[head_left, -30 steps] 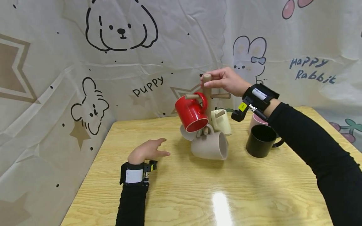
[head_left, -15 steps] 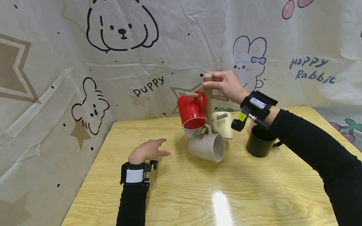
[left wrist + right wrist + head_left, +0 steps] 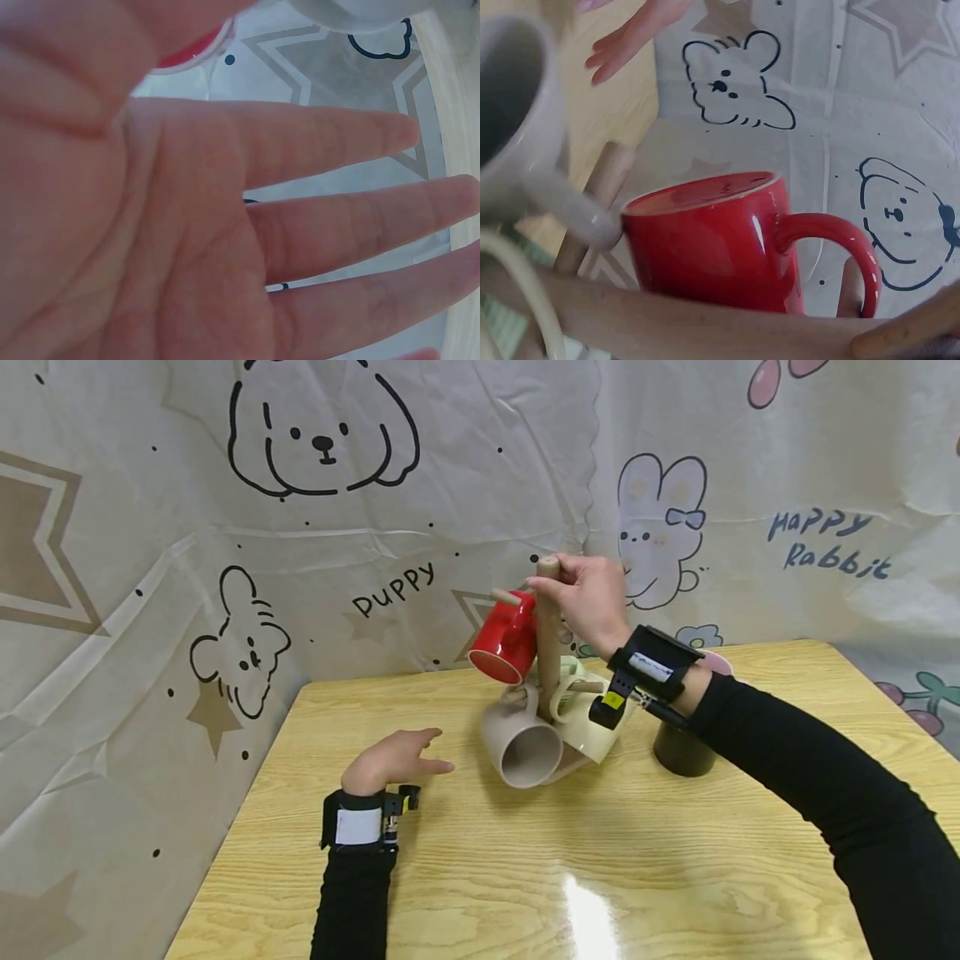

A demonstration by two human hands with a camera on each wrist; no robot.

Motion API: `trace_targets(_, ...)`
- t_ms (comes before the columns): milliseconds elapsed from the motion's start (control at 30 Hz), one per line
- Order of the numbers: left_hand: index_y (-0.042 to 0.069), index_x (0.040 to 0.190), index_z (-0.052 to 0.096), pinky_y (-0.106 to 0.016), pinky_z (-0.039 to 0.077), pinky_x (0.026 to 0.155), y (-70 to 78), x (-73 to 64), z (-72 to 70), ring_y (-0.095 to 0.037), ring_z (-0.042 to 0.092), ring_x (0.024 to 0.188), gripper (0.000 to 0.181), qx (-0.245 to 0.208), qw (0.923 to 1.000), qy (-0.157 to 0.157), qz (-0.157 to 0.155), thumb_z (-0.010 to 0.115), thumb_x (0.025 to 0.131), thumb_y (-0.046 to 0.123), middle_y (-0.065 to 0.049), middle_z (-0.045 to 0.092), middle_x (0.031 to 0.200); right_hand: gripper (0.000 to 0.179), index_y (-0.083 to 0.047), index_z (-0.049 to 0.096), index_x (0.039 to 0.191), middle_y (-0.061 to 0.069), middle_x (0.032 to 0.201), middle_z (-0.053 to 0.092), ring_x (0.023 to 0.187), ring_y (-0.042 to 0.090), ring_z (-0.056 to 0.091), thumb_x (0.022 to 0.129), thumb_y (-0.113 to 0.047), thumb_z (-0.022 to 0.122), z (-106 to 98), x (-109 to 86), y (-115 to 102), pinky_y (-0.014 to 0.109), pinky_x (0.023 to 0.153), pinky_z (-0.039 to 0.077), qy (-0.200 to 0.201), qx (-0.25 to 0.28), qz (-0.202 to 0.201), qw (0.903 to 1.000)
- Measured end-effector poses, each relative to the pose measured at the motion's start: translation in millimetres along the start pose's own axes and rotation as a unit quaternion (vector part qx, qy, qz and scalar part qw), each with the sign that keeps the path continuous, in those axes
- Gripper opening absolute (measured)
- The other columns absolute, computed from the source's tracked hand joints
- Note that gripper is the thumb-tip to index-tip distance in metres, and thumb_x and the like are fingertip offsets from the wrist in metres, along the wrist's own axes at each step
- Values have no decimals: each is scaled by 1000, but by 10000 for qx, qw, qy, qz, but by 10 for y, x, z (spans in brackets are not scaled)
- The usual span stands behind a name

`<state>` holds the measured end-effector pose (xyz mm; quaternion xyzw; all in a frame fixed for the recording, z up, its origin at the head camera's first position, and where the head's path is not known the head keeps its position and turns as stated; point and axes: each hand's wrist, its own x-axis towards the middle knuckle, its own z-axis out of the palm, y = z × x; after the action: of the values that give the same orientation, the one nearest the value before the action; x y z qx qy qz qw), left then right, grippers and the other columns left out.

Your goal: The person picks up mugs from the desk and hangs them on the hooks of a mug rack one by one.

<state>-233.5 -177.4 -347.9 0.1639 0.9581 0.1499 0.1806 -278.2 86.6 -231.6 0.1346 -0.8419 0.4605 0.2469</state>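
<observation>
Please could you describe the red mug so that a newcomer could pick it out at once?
Toward the back of the wood-grain table, find the wooden mug rack gripped by the right hand. In the head view, the red mug hangs at the rack's upper left, mouth tilted downward. It is the only red mug, hanging higher than the grey mug and cream mug.

Mug stand (image 3: 550, 643) turned clockwise, as seen from above, by right hand (image 3: 597, 602); wrist lowered toward 7 o'clock. Grey mug (image 3: 506, 727) carried round from 6 toward 8 o'clock of post, mouth swung from 3 to about 5 o'clock. Cream mug (image 3: 585, 735) brought forward to 4 o'clock. Red mug (image 3: 504, 645) shifted back toward 10 o'clock. Black mug (image 3: 682, 752) more fully covered by forearm; rabbit drawing (image 3: 652, 547) uncovered.
</observation>
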Motion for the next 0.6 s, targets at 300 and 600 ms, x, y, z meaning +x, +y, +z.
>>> trace_targets(300, 0, 139, 35, -46, 40, 99, -5, -8, -11, -34, 49, 121, 66, -50, 10000, -7, -1, 57, 89, 36, -22, 48, 134, 28, -6, 72, 99, 12, 86, 72, 73, 19, 65, 80, -26, 71, 1, -48, 11, 13, 56, 44, 102, -159, -237, 9995)
trace_targets(600, -1, 139, 34, -46, 40, 99, -12, -44, -37, -35, 48, 122, 66, -108, 9999, 14, 11, 57, 89, 36, -22, 47, 135, 27, -4, 71, 96, 14, 87, 71, 75, 20, 64, 77, -23, 74, -54, 34, 35, 15, 59, 43, -313, -118, -217, 9992)
